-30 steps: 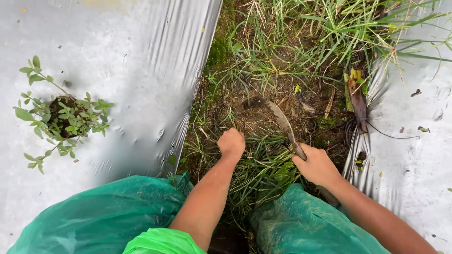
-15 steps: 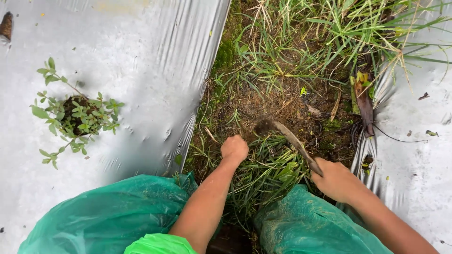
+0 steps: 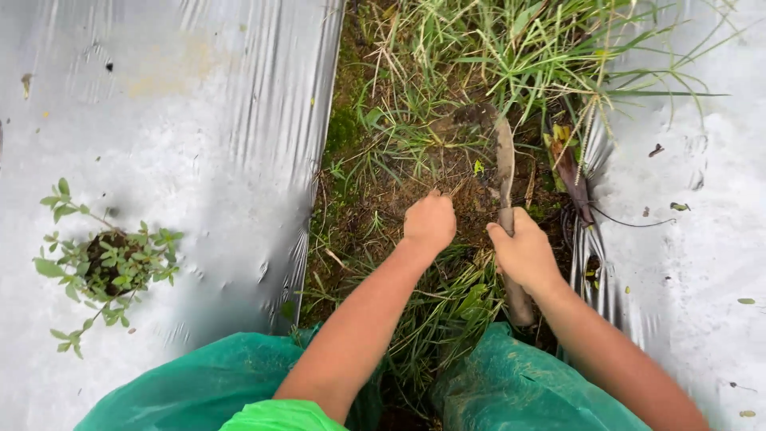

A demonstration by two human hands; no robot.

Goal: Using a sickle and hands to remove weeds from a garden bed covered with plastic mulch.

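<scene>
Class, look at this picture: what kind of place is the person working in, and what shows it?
Probably a farm plot: silver plastic mulch sheet, a small plant growing through a hole, and a weedy grass furrow between the sheets.

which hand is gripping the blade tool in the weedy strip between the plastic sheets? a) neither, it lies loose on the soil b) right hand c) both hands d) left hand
b: the right hand is closed around the handle of the blade tool, whose blade points up into the grass, while the left hand is a fist on the grass beside it, not on the tool.
</scene>
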